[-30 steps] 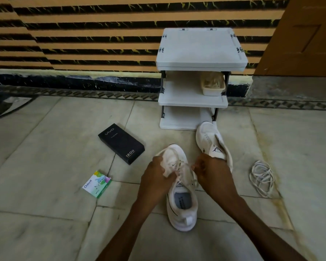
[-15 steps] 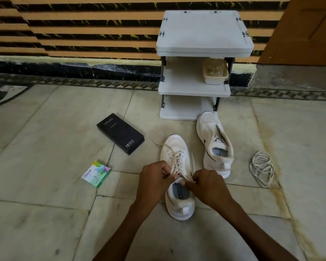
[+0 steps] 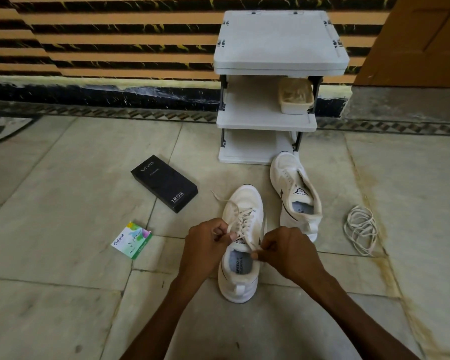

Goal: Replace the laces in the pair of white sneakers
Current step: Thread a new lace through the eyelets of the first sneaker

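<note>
Pinching the lace (image 3: 240, 221) of the laced sneaker (image 3: 244, 201), I have both hands down over its tongue. My left hand (image 3: 208, 240) is curled tight on a strand at the left side of the eyelets, thumb against forefinger. My right hand (image 3: 289, 253) is clamped on another strand at the right edge of the collar, and that strand runs from my fingers up to the eyelets. One loose lace end trails off to the left of the sneaker's toe. This sneaker stands upright on the floor (image 3: 63, 203), toe pointing away from me, heel nearest me.

Everything else I place from it. The second sneaker (image 3: 287, 178), unlaced, sits just beyond and to the right; whether the two touch I cannot tell. Farther right lies a loose coil of lace (image 3: 360, 229), well apart. Beyond the toe stands a grey shelf rack (image 3: 278, 40) with a small tub (image 3: 295, 97) on its middle shelf. Beyond and to the left lies a black box (image 3: 164, 183); directly left, a small green packet (image 3: 131, 240).
</note>
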A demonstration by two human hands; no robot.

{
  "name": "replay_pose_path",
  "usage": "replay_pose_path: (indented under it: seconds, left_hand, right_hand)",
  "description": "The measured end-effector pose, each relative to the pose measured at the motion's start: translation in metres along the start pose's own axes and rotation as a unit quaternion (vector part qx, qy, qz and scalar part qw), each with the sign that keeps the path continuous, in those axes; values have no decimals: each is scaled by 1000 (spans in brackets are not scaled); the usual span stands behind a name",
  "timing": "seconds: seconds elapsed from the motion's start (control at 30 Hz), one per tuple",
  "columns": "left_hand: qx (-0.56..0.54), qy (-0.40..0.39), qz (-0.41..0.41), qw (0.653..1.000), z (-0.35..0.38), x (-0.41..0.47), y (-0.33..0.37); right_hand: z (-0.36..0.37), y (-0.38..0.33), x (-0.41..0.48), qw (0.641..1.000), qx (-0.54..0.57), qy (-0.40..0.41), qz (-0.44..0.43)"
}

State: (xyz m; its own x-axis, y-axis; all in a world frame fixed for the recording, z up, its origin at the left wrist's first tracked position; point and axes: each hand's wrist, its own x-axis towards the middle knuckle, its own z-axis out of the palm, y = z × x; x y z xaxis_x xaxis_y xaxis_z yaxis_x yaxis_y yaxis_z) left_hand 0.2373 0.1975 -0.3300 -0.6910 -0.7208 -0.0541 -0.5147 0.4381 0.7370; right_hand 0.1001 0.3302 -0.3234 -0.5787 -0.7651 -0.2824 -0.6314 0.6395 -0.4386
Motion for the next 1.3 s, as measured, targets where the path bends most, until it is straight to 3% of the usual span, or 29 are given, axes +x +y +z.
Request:
replay_pose_path:
  seconds: [0.1, 0.2, 0.4, 0.53, 0.67, 0.77, 0.93, 1.17, 1.3]
  left_hand:
    - [-30, -18, -9, 999, 1, 1, -2]
    - [-80, -48, -15, 996, -3, 6, -2]
    - [-165, -70, -22, 984, -10, 20, 5]
    - [-189, -72, -37, 979, -8, 24, 5]
    - [-265, -90, -122, 952, 3, 21, 0]
    - [-322, -83, -166, 929, 9, 17, -2]
    - [-344, -82, -144, 924, 7, 12, 2]
    - [-277, -62, 2, 959, -10, 25, 26]
    - [-245, -45, 39, 968, -15, 38, 32]
  right_hand:
    - [-5, 1, 0, 1000, 4, 12, -13]
    - [-9, 0, 3, 997, 16, 77, -21]
    - [-3, -9, 9, 959, 256, 99, -72]
    - [7, -18, 11, 910, 397, 119, 10]
    - [9, -21, 12, 850, 500, 136, 92]
    - [7, -22, 10, 828, 534, 124, 122]
    - [-2, -25, 10, 806, 562, 128, 134]
    - [-10, -28, 12, 832, 536, 88, 112]
    - [-9, -36, 12, 856, 511, 44, 62]
